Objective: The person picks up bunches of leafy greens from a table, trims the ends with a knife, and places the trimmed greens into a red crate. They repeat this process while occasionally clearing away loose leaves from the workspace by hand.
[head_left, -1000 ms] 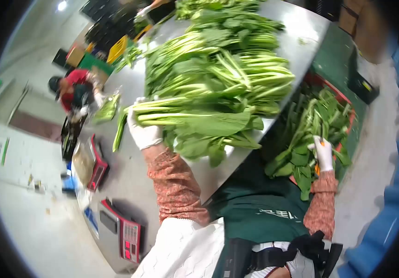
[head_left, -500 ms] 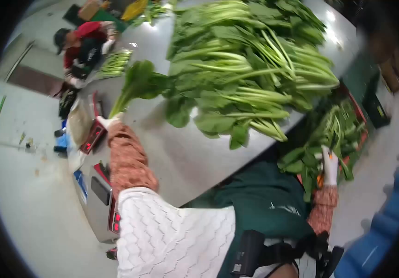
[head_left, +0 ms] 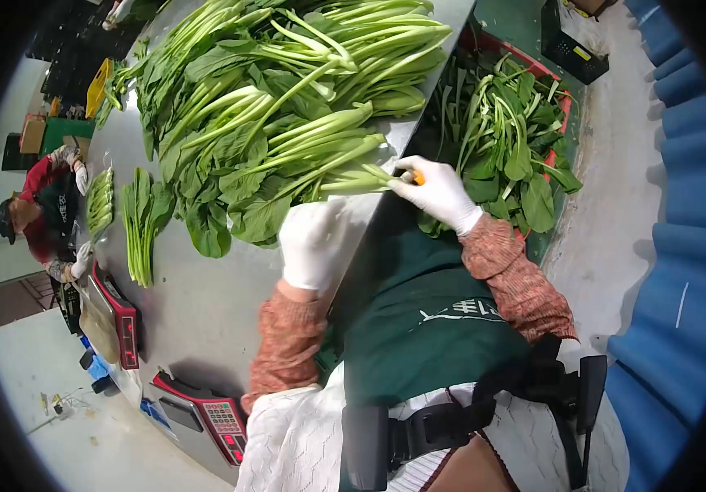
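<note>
A broad heap of leafy greens (head_left: 287, 123) with pale green stalks lies on the metal table (head_left: 205, 320). My right hand (head_left: 443, 195), in a white glove, is closed at the table's edge, its thumb and fingertips at the stalk end of a leafy green (head_left: 357, 178). A small orange object (head_left: 418, 176) shows within that hand; its kind is mostly hidden. My left hand (head_left: 313, 239), also gloved in white, is beside the leaves at the heap's near side. Its fingers are blurred, so its grip does not show. A separate bunch of greens (head_left: 141, 221) rests further left.
A red-rimmed crate (head_left: 566, 123) full of loose leaves stands right of the table. Two red scales (head_left: 127, 332) (head_left: 226, 426) sit at the left. Across the table a person (head_left: 45, 197) is near a packed bunch (head_left: 100, 202). A black crate (head_left: 574, 49) lies beyond.
My left hand has let go of the bunch, now lying on the table, and moved to the heap. My right hand has come from the crate to a stalk end. The view has turned.
</note>
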A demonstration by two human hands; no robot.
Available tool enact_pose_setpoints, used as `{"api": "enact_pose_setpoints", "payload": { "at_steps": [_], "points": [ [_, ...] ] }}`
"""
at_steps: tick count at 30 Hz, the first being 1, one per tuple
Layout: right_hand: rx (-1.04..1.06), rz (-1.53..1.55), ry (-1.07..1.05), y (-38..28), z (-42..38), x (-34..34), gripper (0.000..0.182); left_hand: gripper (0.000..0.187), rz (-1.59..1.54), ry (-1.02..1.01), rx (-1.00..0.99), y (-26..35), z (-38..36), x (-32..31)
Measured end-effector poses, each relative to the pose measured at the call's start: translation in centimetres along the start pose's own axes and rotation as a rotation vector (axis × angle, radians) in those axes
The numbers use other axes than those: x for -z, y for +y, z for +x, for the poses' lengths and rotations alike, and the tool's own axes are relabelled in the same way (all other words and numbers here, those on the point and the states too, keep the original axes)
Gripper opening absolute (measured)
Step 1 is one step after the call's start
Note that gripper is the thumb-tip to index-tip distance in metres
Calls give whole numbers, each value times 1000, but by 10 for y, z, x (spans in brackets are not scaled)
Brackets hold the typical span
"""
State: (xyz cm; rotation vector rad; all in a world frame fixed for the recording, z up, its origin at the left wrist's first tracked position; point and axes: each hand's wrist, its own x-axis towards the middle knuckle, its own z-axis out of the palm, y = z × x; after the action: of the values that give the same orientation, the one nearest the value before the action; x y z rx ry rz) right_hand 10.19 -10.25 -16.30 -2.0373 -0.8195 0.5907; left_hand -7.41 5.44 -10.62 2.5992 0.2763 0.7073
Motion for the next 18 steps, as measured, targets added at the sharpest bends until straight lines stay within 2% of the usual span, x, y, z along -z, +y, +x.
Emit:
{"api": "enact_pose_setpoints", "payload": {
  "at_steps": [2,4,10,12,16,17,18],
  "points": [
    [13,65,29,-1,-1,-17,36,28,4,48,-11,0,-2,-30],
    [27,148,32,3,-1,-24,31,40,223,-15,-57,-1,10,-46],
    [81,408,1,-23,-7,20,24,37,82,-100,-98,5,37,-31],
    [80,404,-10,-31,-8,29,22,34,38,-88,-139,5,43,-30],
    [116,504,-5,-45,-10,41,22,30,163,-112,-134,32,51,-9],
    [183,781,64,-46,-12,32,24,30,212,-85,-138,36,50,-4],
    [208,686,118,-49,-13,35,25,29,260,-59,-141,39,50,-1]
  ]
}}
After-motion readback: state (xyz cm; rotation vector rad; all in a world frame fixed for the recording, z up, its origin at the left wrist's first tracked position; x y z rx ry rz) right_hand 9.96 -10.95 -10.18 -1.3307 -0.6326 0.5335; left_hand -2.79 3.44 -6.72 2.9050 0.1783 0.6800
